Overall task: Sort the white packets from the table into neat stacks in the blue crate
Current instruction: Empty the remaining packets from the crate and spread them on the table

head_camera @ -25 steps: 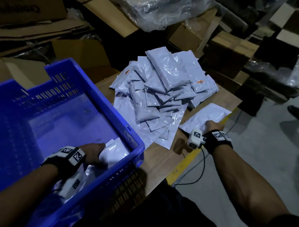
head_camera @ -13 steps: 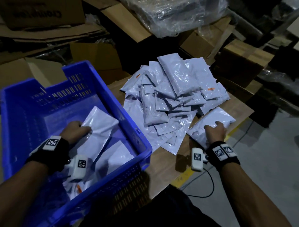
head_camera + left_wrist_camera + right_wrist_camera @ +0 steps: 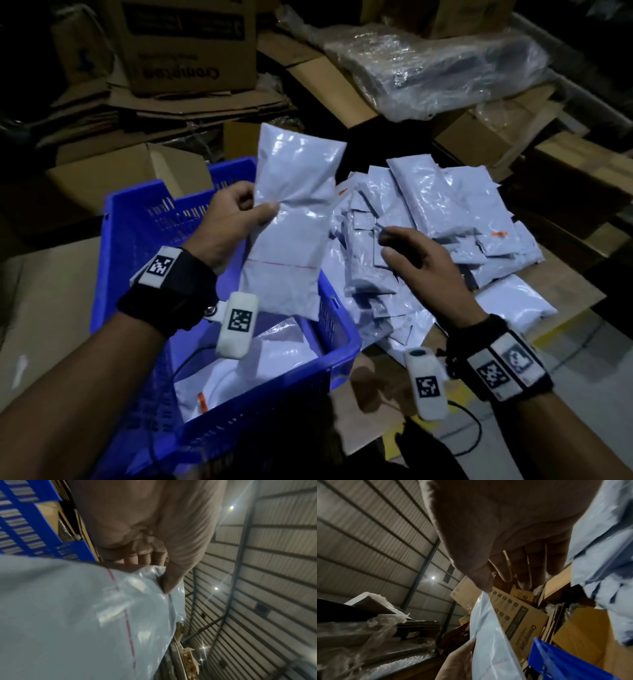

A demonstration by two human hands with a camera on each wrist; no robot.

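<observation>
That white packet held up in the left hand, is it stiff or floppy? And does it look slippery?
Probably soft yet filled: the packet stands upright above the left hand without drooping, though it creases where the thumb pinches it. Its glossy, glinting plastic suggests it may be slippery. One hand holds it at one edge, so it is likely light.

Printed cardboard box (image 3: 191, 44), flattened cartons (image 3: 191, 102), plastic-wrapped bundle (image 3: 442, 65) behind; corrugated roof (image 3: 274, 561) overhead.

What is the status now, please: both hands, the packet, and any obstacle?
Left hand grips one white packet upright above the blue crate. Right hand open, empty, over the packet pile. No obstacle visible.
</observation>
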